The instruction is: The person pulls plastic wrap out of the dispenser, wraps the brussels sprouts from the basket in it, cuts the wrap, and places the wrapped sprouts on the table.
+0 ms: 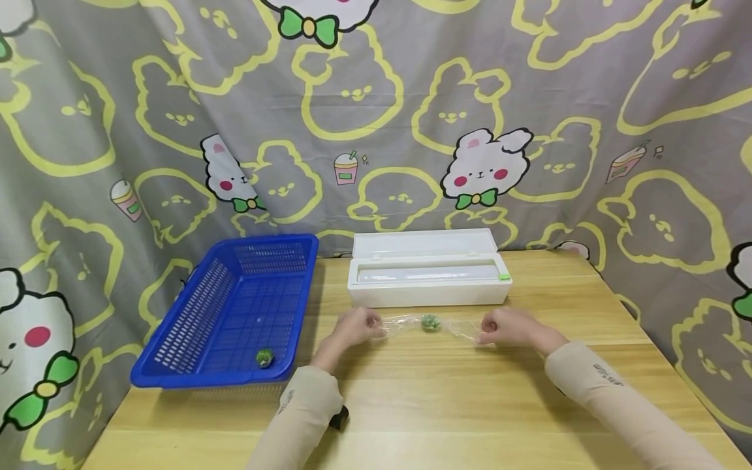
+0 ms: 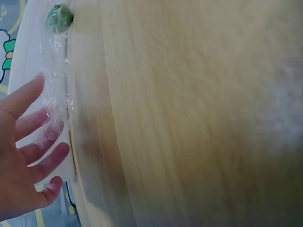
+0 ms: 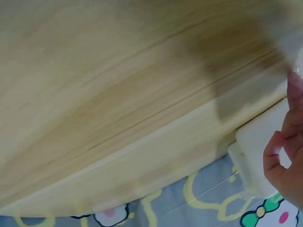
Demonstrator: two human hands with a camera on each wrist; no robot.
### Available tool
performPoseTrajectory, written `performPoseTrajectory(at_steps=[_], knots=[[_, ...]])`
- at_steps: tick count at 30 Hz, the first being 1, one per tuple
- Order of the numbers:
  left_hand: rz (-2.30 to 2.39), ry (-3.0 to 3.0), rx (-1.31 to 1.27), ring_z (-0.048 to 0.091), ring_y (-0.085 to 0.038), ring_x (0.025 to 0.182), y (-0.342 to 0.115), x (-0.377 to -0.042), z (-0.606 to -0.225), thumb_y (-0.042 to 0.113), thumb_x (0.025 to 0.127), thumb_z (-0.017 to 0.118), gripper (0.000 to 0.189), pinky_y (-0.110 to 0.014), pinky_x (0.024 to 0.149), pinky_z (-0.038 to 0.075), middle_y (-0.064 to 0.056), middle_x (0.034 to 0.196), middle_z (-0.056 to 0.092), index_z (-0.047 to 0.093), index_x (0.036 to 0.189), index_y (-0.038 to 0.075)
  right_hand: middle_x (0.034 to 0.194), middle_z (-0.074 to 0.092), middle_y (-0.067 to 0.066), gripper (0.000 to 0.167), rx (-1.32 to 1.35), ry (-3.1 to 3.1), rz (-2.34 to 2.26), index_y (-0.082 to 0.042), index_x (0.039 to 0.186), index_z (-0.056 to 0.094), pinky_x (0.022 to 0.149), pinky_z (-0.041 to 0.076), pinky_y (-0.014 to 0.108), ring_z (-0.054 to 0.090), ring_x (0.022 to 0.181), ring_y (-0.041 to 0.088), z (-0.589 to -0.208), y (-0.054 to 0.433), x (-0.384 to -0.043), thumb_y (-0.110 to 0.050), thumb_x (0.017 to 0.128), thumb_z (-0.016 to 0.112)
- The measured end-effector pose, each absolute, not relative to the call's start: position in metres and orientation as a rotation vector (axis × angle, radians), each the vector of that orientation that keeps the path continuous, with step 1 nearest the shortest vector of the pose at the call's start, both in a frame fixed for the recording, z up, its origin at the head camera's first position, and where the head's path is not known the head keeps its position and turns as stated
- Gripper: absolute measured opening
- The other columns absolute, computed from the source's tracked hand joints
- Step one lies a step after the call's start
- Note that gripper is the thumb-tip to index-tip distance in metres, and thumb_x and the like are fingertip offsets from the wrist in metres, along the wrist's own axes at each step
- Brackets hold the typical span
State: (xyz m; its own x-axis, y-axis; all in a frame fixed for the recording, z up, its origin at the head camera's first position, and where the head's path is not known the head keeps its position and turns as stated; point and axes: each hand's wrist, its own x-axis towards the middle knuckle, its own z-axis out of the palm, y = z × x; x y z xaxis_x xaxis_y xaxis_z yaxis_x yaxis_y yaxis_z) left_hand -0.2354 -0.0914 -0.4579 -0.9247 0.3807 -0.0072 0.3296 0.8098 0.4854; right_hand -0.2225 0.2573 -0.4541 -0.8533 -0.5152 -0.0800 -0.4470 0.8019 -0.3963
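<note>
A small round green vegetable (image 1: 431,323) sits wrapped in clear plastic wrap (image 1: 402,320), whose loose ends stretch out to both sides. At the left end is my left hand (image 1: 355,327). In the left wrist view its fingers (image 2: 45,165) are spread, and the wrap lies against some fingertips. The right hand (image 1: 510,328) pinches the other end of the wrap; only part of that hand shows at the edge of the right wrist view. Just behind the wrapped vegetable stands a white plastic-wrap dispenser box (image 1: 429,297), lid raised, with a roll inside.
A blue slotted basket (image 1: 313,281) stands at the left of the wooden table (image 1: 440,405), with another small green vegetable (image 1: 265,358) in its near corner. A small dark object (image 1: 339,418) shows beside the left sleeve. Behind the table hangs a patterned curtain (image 1: 376,202).
</note>
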Motion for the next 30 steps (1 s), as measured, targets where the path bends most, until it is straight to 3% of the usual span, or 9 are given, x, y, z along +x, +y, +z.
performPoseTrajectory(at_steps=[5,10,15,18,23,30], knots=[[0.588,2.924,0.574,0.059,-0.018,0.083,-0.087,-0.238,-0.46,0.023,0.068,0.078,0.023,-0.041,0.073,0.042,-0.001,0.084,0.066,0.068,0.087,0.014,0.061,0.041,-0.009,0.028,-0.729,2.856,-0.413,-0.018,0.07,0.051,0.05,0.026,0.025,0.037,0.056,0.007,-0.457,0.251,-0.22,-0.036,0.073,0.071],[0.502,2.988,0.534,0.058,-0.018,0.079,-0.083,-0.24,-0.461,0.008,0.069,0.073,0.011,-0.042,0.071,0.042,0.003,0.077,0.064,0.067,0.075,0.015,0.064,0.049,-0.009,0.011,-0.747,2.924,-0.357,-0.018,0.072,0.058,0.051,0.03,0.027,0.041,0.057,0.009,-0.461,0.248,-0.22,-0.02,0.078,0.067],[0.509,3.022,0.432,0.057,-0.019,0.078,-0.079,-0.242,-0.459,0.004,0.071,0.072,0.012,-0.045,0.074,0.041,0.005,0.074,0.063,0.067,0.069,0.015,0.069,0.047,-0.006,0.014,-0.81,2.987,-0.336,-0.019,0.068,0.059,0.05,0.032,0.027,0.041,0.059,0.01,-0.464,0.249,-0.22,-0.012,0.08,0.064],[0.527,3.029,0.437,0.057,-0.02,0.079,-0.078,-0.243,-0.458,0.003,0.069,0.072,0.012,-0.043,0.073,0.041,0.004,0.075,0.063,0.067,0.071,0.015,0.072,0.046,-0.005,0.013,-0.801,2.973,-0.364,-0.019,0.069,0.059,0.052,0.034,0.029,0.042,0.062,0.01,-0.462,0.25,-0.221,-0.015,0.079,0.066],[0.65,2.974,0.537,0.058,-0.022,0.083,-0.079,-0.242,-0.458,0.007,0.069,0.074,0.014,-0.037,0.072,0.045,-0.003,0.082,0.066,0.071,0.082,0.01,0.077,0.058,-0.005,0.006,-0.749,2.932,-0.501,-0.016,0.076,0.066,0.058,0.042,0.032,0.052,0.069,0.011,-0.453,0.251,-0.222,-0.02,0.078,0.069],[0.611,3.016,0.691,0.049,-0.028,0.1,-0.061,-0.242,-0.456,0.022,0.074,0.074,0.023,-0.039,0.085,0.039,-0.009,0.096,0.062,0.072,0.093,0.011,0.092,0.065,0.004,0.021,-0.768,2.848,-0.548,-0.009,0.097,0.068,0.067,0.047,0.037,0.059,0.08,0.018,-0.446,0.228,-0.227,-0.024,0.083,0.065]])
